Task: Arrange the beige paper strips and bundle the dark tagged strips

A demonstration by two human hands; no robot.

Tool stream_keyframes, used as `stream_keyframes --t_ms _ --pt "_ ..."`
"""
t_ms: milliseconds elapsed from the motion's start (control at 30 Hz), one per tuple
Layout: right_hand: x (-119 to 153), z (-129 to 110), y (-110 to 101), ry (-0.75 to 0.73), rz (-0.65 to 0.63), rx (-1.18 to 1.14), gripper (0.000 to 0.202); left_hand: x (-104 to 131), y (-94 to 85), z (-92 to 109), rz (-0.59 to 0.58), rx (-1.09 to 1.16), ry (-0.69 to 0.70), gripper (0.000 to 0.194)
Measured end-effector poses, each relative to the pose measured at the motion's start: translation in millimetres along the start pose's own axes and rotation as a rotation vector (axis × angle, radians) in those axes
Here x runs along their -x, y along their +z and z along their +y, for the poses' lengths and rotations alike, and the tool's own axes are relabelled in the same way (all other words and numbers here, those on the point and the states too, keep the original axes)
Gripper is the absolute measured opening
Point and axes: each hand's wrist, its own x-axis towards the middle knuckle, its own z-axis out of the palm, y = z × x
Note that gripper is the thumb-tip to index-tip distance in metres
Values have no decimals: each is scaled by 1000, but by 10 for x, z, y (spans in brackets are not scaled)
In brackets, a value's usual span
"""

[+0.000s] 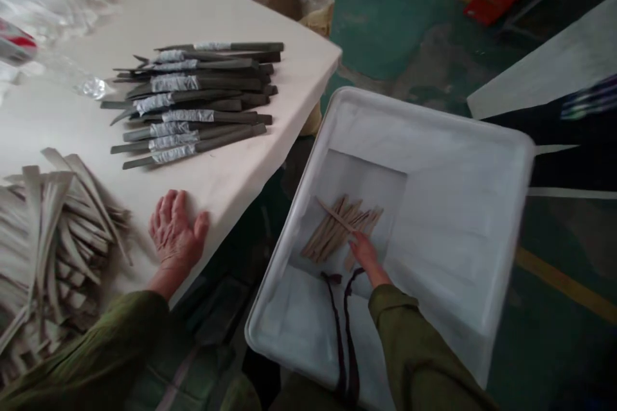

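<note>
Centrally, the right hand (367,257) touches tan sticks (340,227) in a white tub (463,160), grip unclear; the left hand (176,231) lies flat, open on the surface (241,173).

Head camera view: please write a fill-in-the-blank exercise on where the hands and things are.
1. The left hand rests flat on the white ____.
2. The right hand reaches into the white plastic ____ beside it.
3. The tan paper sleeves in there lie under the ____ hand's fingertips.
4. The dark metal files on top have ____ wrapping.

Missing words: table; tub; right; silver
</note>
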Motion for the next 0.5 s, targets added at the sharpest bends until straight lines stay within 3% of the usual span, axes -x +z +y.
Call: stream_keyframes --t_ms 233,367,500 --pt "-640 -276 514 14 -39 208 43 1 21 -73 -17 -74 14 73" --pt "-771 -318 616 50 7 313 34 -4 10 -75 -8 -78 15 71" --pt "-783 -287 654 45 -67 305 29 3 -20 -54 -7 -62 -7 72"
